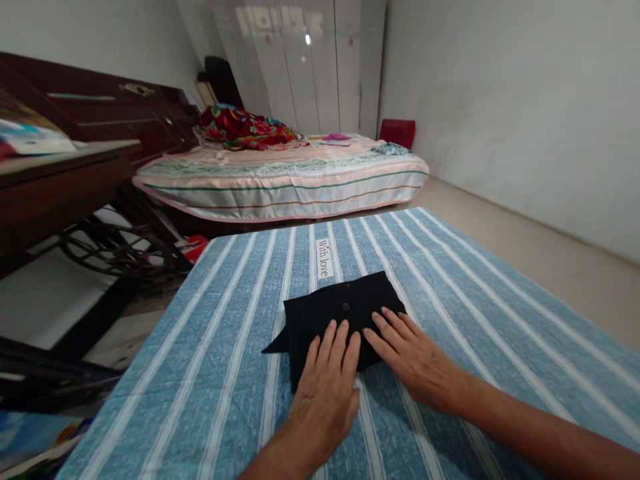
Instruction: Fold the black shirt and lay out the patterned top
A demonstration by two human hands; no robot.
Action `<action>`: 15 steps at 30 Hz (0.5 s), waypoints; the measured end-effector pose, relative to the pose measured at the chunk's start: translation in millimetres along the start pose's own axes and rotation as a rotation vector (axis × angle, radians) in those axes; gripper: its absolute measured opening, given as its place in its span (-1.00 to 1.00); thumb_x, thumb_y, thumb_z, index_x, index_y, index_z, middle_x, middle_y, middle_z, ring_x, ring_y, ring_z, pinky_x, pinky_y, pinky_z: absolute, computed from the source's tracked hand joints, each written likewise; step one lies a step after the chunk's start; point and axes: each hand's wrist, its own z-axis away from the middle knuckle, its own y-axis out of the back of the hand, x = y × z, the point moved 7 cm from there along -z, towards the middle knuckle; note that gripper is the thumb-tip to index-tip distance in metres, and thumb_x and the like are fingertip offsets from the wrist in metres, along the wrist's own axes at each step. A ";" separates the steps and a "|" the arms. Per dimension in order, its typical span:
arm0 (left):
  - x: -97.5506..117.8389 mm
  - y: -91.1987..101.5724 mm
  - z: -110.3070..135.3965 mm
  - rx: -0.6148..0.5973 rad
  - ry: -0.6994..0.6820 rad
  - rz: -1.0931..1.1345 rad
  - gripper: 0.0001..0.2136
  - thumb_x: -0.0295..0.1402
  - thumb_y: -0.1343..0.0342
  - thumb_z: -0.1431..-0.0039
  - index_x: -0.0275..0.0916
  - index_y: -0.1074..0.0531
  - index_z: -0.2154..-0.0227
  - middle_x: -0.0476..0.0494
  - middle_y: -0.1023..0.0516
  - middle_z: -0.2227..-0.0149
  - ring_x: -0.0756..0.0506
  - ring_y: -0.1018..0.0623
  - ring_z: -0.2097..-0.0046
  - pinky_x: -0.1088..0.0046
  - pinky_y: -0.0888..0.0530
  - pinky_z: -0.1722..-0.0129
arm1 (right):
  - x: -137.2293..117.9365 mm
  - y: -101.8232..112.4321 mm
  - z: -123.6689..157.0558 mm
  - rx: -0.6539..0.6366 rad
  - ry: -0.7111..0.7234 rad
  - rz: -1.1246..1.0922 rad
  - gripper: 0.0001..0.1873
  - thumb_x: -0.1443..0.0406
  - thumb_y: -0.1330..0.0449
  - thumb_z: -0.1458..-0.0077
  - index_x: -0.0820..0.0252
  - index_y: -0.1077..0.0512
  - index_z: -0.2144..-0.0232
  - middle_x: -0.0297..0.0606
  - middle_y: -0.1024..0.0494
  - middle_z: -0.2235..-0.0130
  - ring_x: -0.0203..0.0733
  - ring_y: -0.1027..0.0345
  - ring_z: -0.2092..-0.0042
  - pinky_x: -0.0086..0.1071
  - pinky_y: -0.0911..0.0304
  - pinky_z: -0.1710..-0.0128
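A black garment (320, 307), folded into a compact rectangle with a button showing near its middle, lies on the blue and white striped cloth (240, 373). A pointed corner of the fabric sticks out on its left side. My left hand (327, 380) rests flat on the lower left part of the garment, fingers stretched forward. On its right part lies my right hand (407, 353), palm down with the fingers spread. Both palms hide some of the near edge. What kind of garment it is, I cannot tell.
Beyond the striped cloth stands a bed (280, 193) with a red floral blanket (245, 128). A dark wooden table with a treadle wheel (117, 247) is at the left. White wardrobe doors (305, 73) close off the back, and a red box (397, 133) stands beside the bed.
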 end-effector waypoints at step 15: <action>-19.0 6.3 -50.2 -0.162 0.250 0.000 -0.25 -0.48 -0.11 0.12 -0.37 -0.03 -0.21 -0.51 -0.34 -0.06 -0.38 -0.39 -0.04 -0.02 -0.33 0.05 | 34.2 6.0 -62.6 -0.339 -0.053 -0.188 -0.49 0.54 0.00 0.11 0.28 -0.40 0.06 -0.01 -0.52 0.16 0.02 -0.41 0.15 -0.22 -0.26 0.19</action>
